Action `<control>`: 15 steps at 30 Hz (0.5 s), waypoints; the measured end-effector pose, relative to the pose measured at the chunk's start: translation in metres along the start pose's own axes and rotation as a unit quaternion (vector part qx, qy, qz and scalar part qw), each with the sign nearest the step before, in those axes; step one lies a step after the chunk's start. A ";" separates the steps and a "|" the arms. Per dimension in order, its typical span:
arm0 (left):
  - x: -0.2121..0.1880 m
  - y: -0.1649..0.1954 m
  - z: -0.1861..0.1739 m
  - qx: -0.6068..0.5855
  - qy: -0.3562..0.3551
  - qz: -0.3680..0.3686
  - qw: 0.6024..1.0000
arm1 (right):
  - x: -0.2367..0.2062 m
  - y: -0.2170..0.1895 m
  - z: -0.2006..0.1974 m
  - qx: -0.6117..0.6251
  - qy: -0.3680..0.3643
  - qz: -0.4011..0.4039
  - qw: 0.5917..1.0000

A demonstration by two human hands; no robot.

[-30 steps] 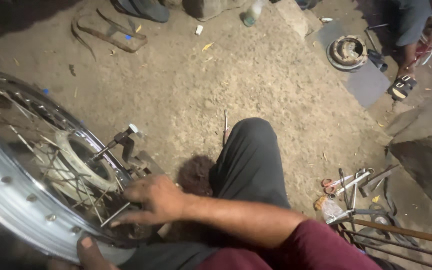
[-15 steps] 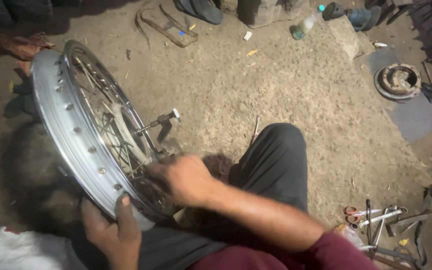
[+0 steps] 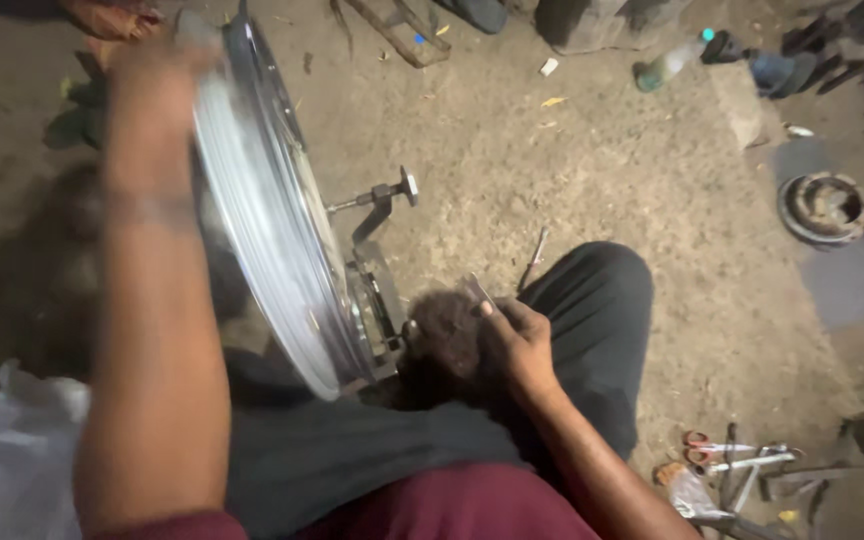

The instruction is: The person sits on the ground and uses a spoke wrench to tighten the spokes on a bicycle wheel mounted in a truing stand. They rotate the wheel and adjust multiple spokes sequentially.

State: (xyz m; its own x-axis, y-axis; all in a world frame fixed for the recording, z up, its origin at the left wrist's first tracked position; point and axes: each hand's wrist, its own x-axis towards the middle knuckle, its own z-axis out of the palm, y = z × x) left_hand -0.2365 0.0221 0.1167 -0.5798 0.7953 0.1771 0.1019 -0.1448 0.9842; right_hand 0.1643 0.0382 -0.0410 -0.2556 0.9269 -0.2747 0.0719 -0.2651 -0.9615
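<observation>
A spoked metal wheel rim (image 3: 262, 230) stands nearly on edge over my lap, its shiny side facing left. My left hand (image 3: 147, 75) reaches up and grips the top of the rim, blurred by motion. My right hand (image 3: 517, 340) rests low beside the hub, fingers curled around a dark greasy rag (image 3: 444, 335). A metal brake arm with a round end (image 3: 382, 200) sticks out of the hub (image 3: 377, 300) toward the right. My bent knee in black trousers (image 3: 592, 300) lies right of the hand.
Pliers and other hand tools (image 3: 732, 465) lie on the dirt at lower right. A round drum part (image 3: 824, 208) sits on a grey mat at the right. A plastic bottle (image 3: 667, 65) and a wood piece (image 3: 397, 30) lie at the top. A white bag (image 3: 7, 460) is lower left.
The wheel has swung from lying tilted to standing almost on edge. My left hand moved from the rim's lower edge up to its top. My right hand stayed by the hub.
</observation>
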 end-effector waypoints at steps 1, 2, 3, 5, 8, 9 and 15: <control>-0.040 -0.002 0.006 0.055 -0.012 0.014 0.998 | 0.001 0.000 0.000 0.007 0.003 0.004 1.000; -0.078 -0.008 0.016 0.130 -0.035 0.029 0.990 | 0.002 -0.002 -0.001 0.012 0.007 0.009 1.000; -0.119 -0.013 0.024 0.214 -0.072 0.050 0.973 | 0.006 -0.004 -0.001 0.016 0.011 0.012 1.000; -0.171 -0.031 0.030 0.309 -0.148 0.060 0.938 | 0.014 -0.011 -0.001 0.031 0.017 0.019 0.999; -0.190 -0.068 0.005 0.515 -0.326 0.115 0.785 | 0.022 -0.022 0.006 0.000 -0.010 0.036 0.999; -0.183 -0.079 -0.007 0.537 -0.275 0.085 0.793 | 0.025 -0.025 0.012 -0.016 -0.033 0.030 0.999; -0.187 -0.093 -0.035 0.604 -0.141 0.094 0.779 | 0.021 -0.040 0.033 -0.020 -0.134 -0.028 0.990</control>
State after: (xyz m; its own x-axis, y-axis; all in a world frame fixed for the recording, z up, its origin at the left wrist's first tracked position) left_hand -0.1658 -0.1337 -0.0081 -0.2807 0.9489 0.1444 0.9480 0.2506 0.1963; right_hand 0.1243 0.0594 -0.0081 -0.5075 0.8344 -0.2148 0.0859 -0.1991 -0.9762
